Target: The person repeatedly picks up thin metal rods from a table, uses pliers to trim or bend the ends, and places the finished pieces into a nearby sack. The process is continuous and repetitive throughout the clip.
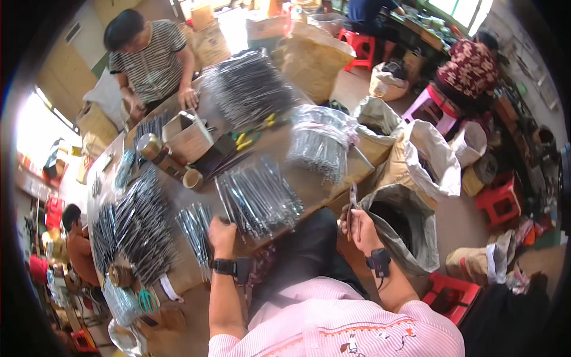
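Nearest you, your left hand (221,229) rests at the near edge of the counter (309,187), its fingers curled shut around the near ends of a small bundle of thin metal rods (196,229) that lies on the wood and runs away from you. Your right hand (358,225) is off the counter's right edge, held up above your dark trouser leg (309,250), with thumb and fingers pressed together on a slim metal piece (353,199) that sticks up out of the grip; the blur hides what kind of piece it is. Both wrists carry black bands.

Just right of that hand stands an open grey sack (404,229), dark inside, and beyond it more sacks (428,154) and red plastic stools (499,199) on the floor.

Between your hands and a little further out, a larger sheaf of the same rods (259,196) lies fanned on the counter. To your left a broad heap of rods (134,229) covers that end. Further up sit a small cup (193,178), a round metal tin (148,146), a wooden box (189,137) and yellow-handled pliers (253,137). A clear plastic bag of rods (321,140) lies at the right edge, and another heap (247,86) at the far end.

Across the counter a person in a striped shirt (151,56) bends over, both hands down at the counter's far side.
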Tool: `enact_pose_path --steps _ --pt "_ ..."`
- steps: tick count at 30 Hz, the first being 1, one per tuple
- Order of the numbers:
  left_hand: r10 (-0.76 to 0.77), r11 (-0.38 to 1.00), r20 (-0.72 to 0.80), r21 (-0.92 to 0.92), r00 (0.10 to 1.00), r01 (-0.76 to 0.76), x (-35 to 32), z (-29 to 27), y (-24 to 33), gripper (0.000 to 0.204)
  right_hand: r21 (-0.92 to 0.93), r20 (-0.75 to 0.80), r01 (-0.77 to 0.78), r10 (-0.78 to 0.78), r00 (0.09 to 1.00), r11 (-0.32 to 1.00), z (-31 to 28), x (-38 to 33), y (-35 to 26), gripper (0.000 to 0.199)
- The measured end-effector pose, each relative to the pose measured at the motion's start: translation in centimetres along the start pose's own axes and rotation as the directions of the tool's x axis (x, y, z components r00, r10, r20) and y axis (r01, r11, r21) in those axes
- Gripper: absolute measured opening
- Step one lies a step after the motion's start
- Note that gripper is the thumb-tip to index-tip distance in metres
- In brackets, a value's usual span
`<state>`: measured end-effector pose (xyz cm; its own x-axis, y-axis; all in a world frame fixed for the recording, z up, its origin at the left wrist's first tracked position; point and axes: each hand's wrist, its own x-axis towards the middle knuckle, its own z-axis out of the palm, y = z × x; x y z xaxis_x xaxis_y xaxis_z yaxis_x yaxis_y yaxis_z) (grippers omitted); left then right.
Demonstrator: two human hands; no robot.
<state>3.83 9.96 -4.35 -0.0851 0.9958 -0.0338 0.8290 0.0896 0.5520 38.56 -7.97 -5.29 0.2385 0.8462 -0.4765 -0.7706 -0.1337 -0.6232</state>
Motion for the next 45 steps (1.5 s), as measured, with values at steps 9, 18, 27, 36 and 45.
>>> enact_pose_path --steps 9,18,27,36,45 --pt "-0.092 0.705 0.37 -0.631 0.924 0.323 0.8 -0.5 -2.0 0.009 -0.133 -0.088 0.147 -0.16 0.983 0.98 1.4 5.2 -0.6 0.014" --pt "-0.032 0.276 0.508 -0.823 0.86 0.496 -1.2 -1.9 -1.2 0.006 -0.41 -0.252 0.091 -0.209 0.945 0.907 4.1 6.3 -2.5 0.013" --pt "-0.079 0.179 0.535 -0.823 0.841 0.54 -5.7 -4.7 -2.4 0.016 -0.056 0.029 0.009 -0.007 1.0 0.998 1.3 3.1 -3.2 0.016" --pt "0.058 0.15 0.507 -0.856 0.86 0.494 -8.2 -5.5 1.4 0.021 0.181 0.068 -0.118 0.108 0.992 0.976 3.0 5.0 -3.6 0.011" --pt "0.208 0.199 0.59 -0.806 0.78 0.557 -10.4 -5.1 4.5 0.02 -0.106 0.263 0.004 0.024 0.965 0.994 7.4 -0.8 -5.1 0.015"
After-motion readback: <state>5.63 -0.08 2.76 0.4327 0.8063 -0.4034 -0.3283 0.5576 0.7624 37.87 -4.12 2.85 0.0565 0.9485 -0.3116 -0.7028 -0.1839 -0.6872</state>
